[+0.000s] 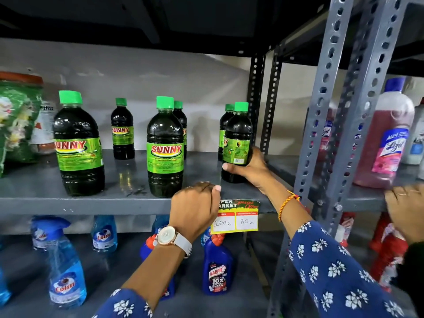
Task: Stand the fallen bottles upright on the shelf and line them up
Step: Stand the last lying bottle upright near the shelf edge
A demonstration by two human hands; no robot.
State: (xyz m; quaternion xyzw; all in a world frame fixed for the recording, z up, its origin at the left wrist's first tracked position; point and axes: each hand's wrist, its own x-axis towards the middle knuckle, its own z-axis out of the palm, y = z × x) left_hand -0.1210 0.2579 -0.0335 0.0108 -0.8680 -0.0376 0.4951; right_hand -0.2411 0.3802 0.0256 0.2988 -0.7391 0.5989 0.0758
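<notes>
Grey slotted-steel shelving (321,115) stands against a pale wall (137,72).

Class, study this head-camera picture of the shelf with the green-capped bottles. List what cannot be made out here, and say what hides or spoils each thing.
- Rear right bottle, head view: mostly hidden by the bottle in the right hand.
- Rear middle bottle: label covered by the front middle bottle.
- Price tag: left edge covered by the left hand.
- Green packet: cut off by the left frame edge.
- Held bottle's label print: too small to read.
</notes>
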